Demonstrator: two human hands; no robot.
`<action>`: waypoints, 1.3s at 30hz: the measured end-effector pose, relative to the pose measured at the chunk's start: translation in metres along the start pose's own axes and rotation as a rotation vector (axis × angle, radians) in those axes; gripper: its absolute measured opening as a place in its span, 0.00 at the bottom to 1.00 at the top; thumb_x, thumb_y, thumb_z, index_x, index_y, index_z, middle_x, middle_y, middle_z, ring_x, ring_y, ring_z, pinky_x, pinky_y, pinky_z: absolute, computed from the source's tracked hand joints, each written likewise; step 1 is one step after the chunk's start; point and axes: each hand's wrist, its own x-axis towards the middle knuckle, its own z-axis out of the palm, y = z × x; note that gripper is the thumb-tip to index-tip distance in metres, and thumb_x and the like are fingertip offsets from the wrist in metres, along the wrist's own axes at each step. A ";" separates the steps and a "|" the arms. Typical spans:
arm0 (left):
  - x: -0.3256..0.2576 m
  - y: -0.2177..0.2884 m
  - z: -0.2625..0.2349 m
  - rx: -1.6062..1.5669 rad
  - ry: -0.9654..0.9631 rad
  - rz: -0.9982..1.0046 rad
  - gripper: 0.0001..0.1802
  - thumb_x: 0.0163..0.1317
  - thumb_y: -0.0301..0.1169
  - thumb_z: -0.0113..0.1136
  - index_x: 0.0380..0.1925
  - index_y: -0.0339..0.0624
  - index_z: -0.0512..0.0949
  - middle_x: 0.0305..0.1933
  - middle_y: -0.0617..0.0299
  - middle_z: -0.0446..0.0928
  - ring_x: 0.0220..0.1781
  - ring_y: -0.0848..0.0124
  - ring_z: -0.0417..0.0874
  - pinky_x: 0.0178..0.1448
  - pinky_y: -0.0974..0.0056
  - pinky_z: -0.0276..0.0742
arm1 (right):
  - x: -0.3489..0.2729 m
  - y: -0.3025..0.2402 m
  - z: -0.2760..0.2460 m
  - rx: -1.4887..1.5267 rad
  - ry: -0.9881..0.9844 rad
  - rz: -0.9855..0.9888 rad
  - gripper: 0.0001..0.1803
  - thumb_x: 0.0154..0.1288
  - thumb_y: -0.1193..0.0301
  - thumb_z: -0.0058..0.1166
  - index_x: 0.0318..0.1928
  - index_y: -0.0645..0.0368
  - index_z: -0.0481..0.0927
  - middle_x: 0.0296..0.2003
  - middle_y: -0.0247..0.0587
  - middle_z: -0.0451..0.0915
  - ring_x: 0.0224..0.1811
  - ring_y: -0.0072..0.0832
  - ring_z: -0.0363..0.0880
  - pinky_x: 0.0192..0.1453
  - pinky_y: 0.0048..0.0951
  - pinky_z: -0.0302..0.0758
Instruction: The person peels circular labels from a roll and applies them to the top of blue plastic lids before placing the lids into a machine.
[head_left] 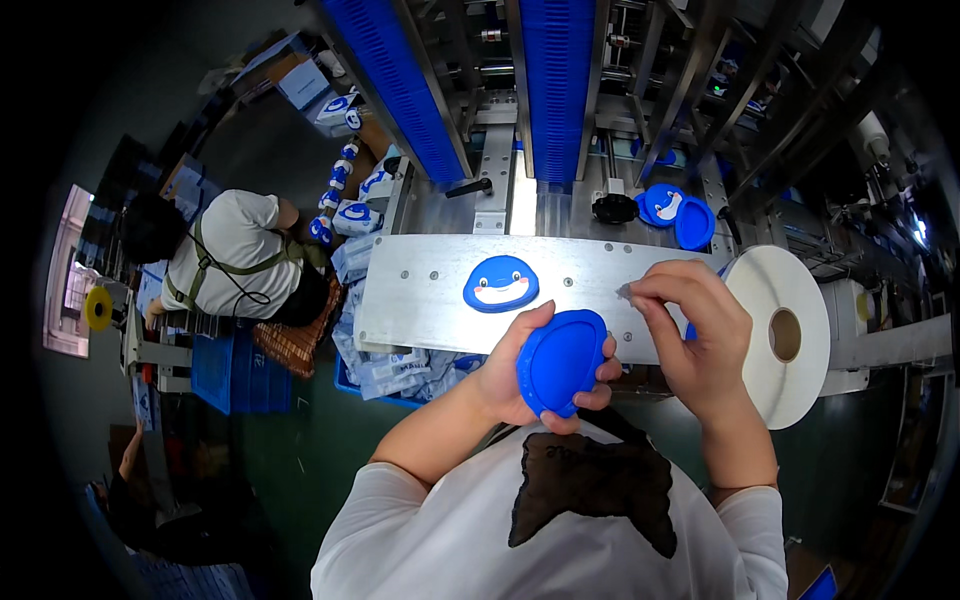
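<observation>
My left hand (505,380) is closed around a blue plastic lid (562,362) in front of my chest. Its oval raised rim faces up toward me. To the right, my right hand (705,330) pinches a tiny greyish piece (627,291) between thumb and fingertips; what it is cannot be made out. A similar blue lid with a smiling whale face (500,284) lies face up on the silver metal plate (395,315), just beyond my left hand. A large roll of whitish tape or labels (800,390) stands beside my right hand.
Two tall stacks of blue lids, a left stack (395,80) and a right stack (556,90), rise in the machine. Loose blue lids (694,222) lie at its right. Wrapped packs (400,376) fill a bin below the plate. A co-worker (235,250) sits left, near blue crates (225,365).
</observation>
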 end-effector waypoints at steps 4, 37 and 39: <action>-0.002 0.000 0.004 0.052 0.081 0.070 0.32 0.67 0.63 0.33 0.50 0.50 0.71 0.45 0.60 0.74 0.35 0.67 0.71 0.25 0.67 0.67 | 0.000 -0.017 0.015 0.145 -0.125 -0.040 0.13 0.47 0.80 0.62 0.37 0.59 0.80 0.36 0.43 0.79 0.34 0.39 0.78 0.38 0.34 0.77; -0.006 0.000 0.014 0.127 0.258 0.152 0.32 0.65 0.62 0.38 0.50 0.47 0.71 0.42 0.59 0.75 0.38 0.65 0.75 0.23 0.69 0.66 | -0.003 -0.026 0.016 0.237 -0.117 0.116 0.08 0.51 0.78 0.62 0.34 0.60 0.81 0.34 0.40 0.80 0.36 0.38 0.80 0.39 0.33 0.78; -0.005 -0.001 0.011 0.278 0.398 0.177 0.31 0.65 0.62 0.38 0.49 0.49 0.72 0.41 0.60 0.75 0.38 0.64 0.75 0.23 0.69 0.66 | -0.008 -0.030 0.033 0.158 -0.191 0.044 0.08 0.51 0.81 0.61 0.34 0.60 0.82 0.34 0.41 0.80 0.35 0.35 0.80 0.38 0.30 0.78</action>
